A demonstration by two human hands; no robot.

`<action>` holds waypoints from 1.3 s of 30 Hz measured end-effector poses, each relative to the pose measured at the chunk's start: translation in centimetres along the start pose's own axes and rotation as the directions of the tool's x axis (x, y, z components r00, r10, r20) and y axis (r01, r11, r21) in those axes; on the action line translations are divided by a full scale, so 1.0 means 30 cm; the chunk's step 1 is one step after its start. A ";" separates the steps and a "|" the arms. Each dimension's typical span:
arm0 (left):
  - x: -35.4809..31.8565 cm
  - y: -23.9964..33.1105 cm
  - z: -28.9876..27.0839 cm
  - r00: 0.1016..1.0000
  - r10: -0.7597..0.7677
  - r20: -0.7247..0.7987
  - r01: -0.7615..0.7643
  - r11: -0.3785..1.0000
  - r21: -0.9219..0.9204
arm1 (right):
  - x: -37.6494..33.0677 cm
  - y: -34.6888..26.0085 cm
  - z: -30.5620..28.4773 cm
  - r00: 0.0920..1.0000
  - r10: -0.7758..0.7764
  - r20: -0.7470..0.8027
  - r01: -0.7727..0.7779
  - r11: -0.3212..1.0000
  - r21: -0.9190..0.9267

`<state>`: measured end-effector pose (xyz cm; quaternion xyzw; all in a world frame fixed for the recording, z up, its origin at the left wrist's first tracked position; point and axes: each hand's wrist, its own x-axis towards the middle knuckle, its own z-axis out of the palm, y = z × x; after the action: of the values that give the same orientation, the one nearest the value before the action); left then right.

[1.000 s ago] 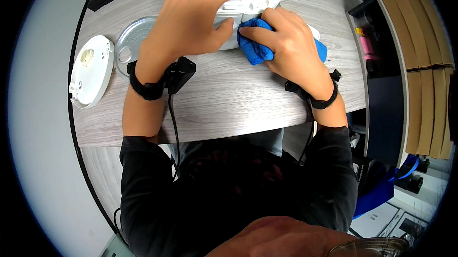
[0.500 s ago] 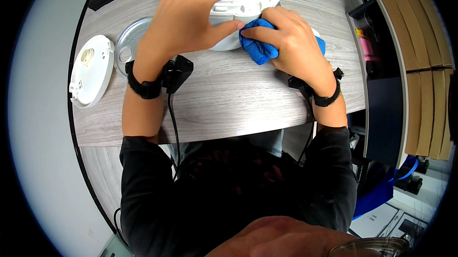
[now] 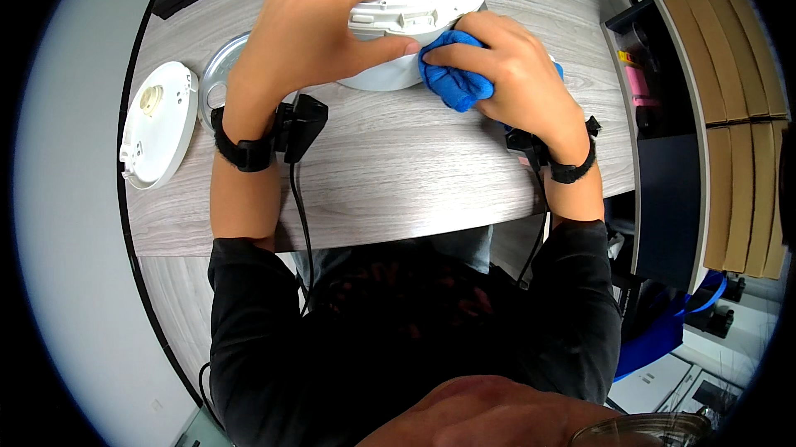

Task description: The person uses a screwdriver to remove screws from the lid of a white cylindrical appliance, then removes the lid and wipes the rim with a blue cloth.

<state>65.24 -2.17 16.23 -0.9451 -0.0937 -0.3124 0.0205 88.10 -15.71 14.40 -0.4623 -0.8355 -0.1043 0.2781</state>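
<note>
A white rice cooker body (image 3: 414,17) with a grey inside stands at the far middle of the table, cut off by the top of the view. My left hand (image 3: 311,28) grips its near left rim, fingers over the edge and thumb on the outside wall. In my right hand (image 3: 522,74) is a bunched blue cloth (image 3: 452,78), pressed to the near right outer wall just under the rim. Something brown shows at the bottom of the cooker, mostly hidden by my left hand. More blue peeks out beyond my right hand.
On the left lie a white lid part (image 3: 166,128) with a round cream fitting and a round metal plate (image 3: 213,74), partly behind my left wrist. A dark shelf unit (image 3: 676,190) borders the table's right side, with cardboard boxes (image 3: 742,49) beside it. Cables hang from both wrist straps.
The cooker and my left hand have shifted slightly left, and more of the brown thing inside shows. My right hand has moved a little right with the cloth.
</note>
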 end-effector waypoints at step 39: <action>0.007 0.053 0.023 0.997 0.037 -0.073 -0.039 0.999 -0.023 | -0.001 -0.017 -0.003 0.998 -0.016 -0.059 0.010 0.996 -0.089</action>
<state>66.10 -3.64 15.83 -0.9349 -0.0712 -0.3471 0.0184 87.72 -16.05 14.50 -0.4654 -0.8244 -0.1570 0.2813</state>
